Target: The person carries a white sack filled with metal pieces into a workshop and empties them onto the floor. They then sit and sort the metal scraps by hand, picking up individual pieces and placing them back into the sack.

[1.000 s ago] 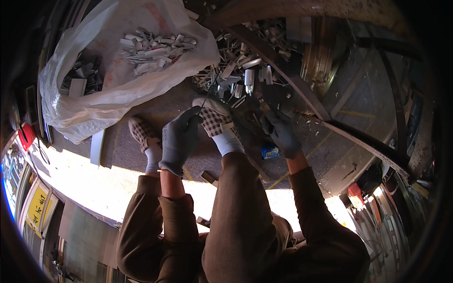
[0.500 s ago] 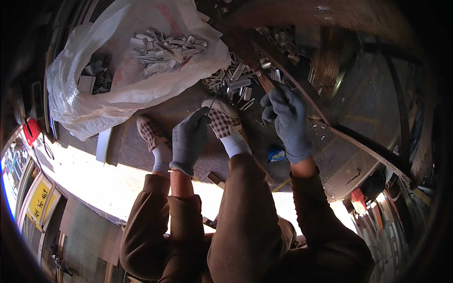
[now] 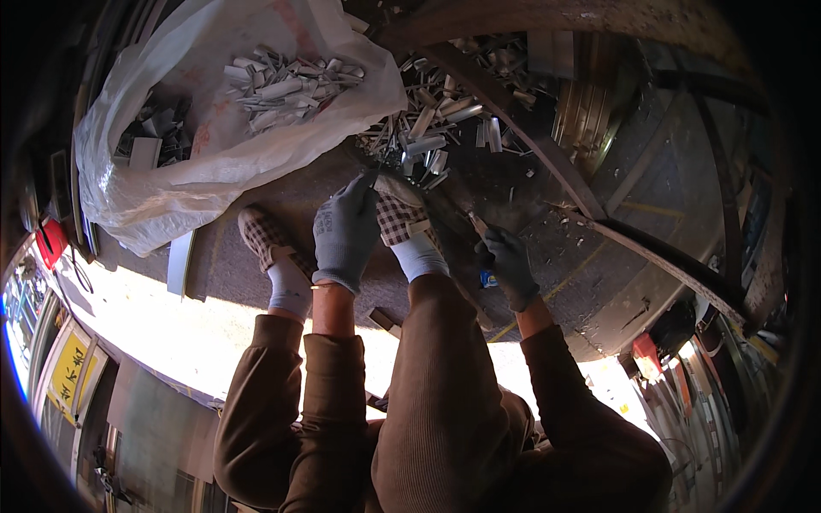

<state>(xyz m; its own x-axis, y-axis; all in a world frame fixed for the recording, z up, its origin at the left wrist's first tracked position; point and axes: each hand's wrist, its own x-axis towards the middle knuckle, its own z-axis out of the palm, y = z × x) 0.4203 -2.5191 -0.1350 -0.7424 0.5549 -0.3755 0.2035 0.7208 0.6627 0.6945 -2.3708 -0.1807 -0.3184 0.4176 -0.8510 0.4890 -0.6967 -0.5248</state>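
My left hand (image 3: 346, 224), in a grey glove, is closed beside the toe of my checked shoe (image 3: 396, 219). It pinches a thin piece whose kind I cannot make out, mostly hidden by the fingers. Lower and to the right, my gloved right hand (image 3: 509, 265) is wrapped round the wooden handle (image 3: 478, 225) of a tool with a dark, broad head. That head points up and left toward the shoe and blends into the dark floor, so its exact shape is unclear. Just past the left hand lie cut metal offcuts (image 3: 425, 145) in a loose heap.
A large translucent plastic sack (image 3: 256, 184) lies open at the far left, with metal scraps inside. Rusty metal beams (image 3: 590, 201) cross on the right. A small blue object (image 3: 488, 279) sits by my right hand. A pale strip (image 3: 180, 263) lies below the sack.
My right hand has come down toward me with the wooden-handled tool, whose head has dropped from over the scrap heap to near the shoe. My left hand has moved slightly up, still closed.
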